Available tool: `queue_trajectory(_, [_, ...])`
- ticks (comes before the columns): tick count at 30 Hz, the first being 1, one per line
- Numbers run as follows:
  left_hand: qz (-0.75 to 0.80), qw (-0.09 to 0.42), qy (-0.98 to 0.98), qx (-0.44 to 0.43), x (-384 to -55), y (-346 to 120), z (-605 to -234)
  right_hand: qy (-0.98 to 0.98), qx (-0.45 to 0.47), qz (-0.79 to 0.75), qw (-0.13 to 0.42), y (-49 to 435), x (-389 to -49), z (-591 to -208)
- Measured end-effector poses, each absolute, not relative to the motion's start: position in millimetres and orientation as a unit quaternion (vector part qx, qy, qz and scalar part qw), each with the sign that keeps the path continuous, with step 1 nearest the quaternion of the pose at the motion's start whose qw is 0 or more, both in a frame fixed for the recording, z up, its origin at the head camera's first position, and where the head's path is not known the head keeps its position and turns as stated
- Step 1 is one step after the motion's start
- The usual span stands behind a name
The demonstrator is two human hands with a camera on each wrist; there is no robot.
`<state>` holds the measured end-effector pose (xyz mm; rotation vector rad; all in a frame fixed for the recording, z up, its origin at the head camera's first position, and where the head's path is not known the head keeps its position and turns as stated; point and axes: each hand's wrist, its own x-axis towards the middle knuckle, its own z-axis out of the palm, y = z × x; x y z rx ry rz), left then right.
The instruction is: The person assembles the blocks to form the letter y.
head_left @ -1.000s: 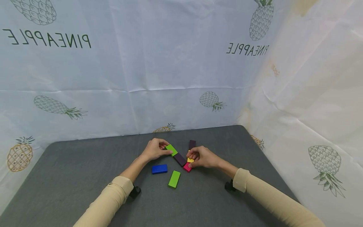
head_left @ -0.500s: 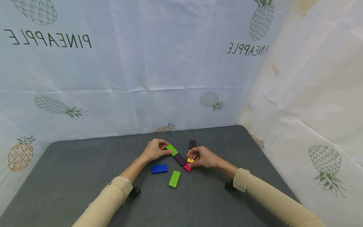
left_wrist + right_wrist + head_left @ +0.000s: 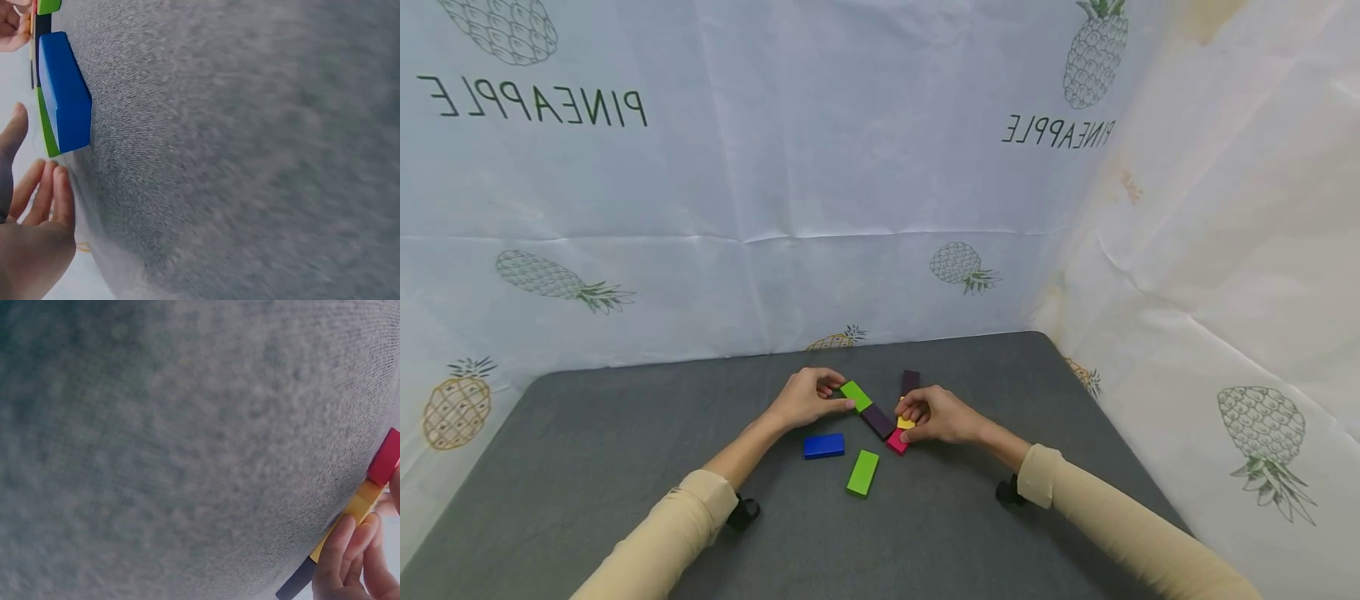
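My left hand (image 3: 805, 397) is beside a green block (image 3: 856, 395), its thumb and fingertips around the near-left end. In the left wrist view, the thumb and fingers are spread, with the green block (image 3: 48, 128) beyond them. End to end with that block lies a dark block (image 3: 877, 422), which reaches to a red block (image 3: 897, 442). My right hand (image 3: 942, 415) has curled fingers on a yellow block (image 3: 907, 423), its thumb at the red block (image 3: 384, 457). The right hand covers part of the yellow block (image 3: 353, 509). Behind it is another dark block (image 3: 911, 382).
A blue block (image 3: 823, 446) and a second green block (image 3: 862, 473) lie nearer on the grey table (image 3: 625, 467). A pineapple-printed white cloth (image 3: 820, 183) rises behind the table and along its right side.
My left hand has drawn back slightly leftward from the green block, its wrist shifting left. My right hand keeps its place, and the blocks lie as before.
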<state>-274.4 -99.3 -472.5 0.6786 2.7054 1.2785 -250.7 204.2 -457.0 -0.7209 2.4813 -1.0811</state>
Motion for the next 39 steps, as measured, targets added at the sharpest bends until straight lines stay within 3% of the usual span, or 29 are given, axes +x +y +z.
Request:
queue_trajectory(8, [0.413,0.014,0.874,0.254,-257,-104,-466,0.873,-0.256,-0.38,0.166,204,-250,-457])
queue_trajectory(30, [0.445,0.136,0.806,0.365,-202,-105,-466,0.87,-0.257,-0.384,0.171,205,-250,-456])
queue_trajectory(35, [0.433,0.123,0.794,0.409,-204,-109,-486,0.869,-0.256,-0.386,0.172,205,-250,-456])
queue_trajectory(39, [0.446,0.146,0.792,0.39,-200,-108,-484,0.869,-0.257,-0.386,0.174,204,-250,-456])
